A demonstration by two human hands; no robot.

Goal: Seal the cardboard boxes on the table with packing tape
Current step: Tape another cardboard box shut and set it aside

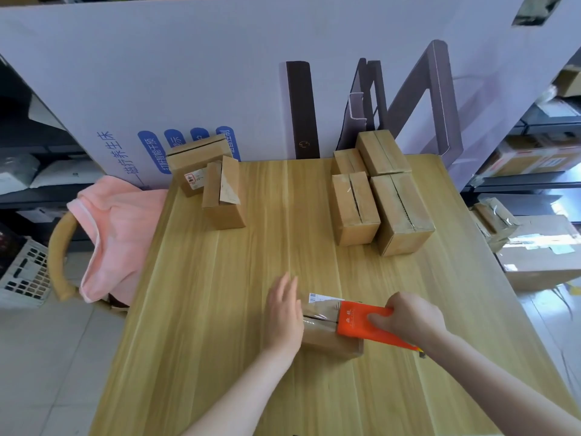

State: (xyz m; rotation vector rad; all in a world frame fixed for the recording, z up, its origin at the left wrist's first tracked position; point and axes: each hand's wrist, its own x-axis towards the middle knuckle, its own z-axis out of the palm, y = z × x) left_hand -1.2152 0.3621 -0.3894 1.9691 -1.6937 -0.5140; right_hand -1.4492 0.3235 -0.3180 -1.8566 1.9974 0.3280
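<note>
A small cardboard box (327, 333) lies near the front of the wooden table (220, 294), its top seam covered with clear tape. My left hand (284, 313) presses flat against the box's left end, fingers straight. My right hand (408, 317) grips an orange tape dispenser (355, 319) that rests on the box's top right. Several taped boxes (383, 196) stand grouped at the back right. Two more boxes (207, 177) sit at the back left, the nearer one with a flap standing up.
A large white printed cardboard panel (251, 73) stands behind the table. A pink cloth (116, 231) hangs over a chair at the left. A white plastic basket (25, 275) sits on the floor at the far left. Shelves and cartons (540, 247) fill the right side.
</note>
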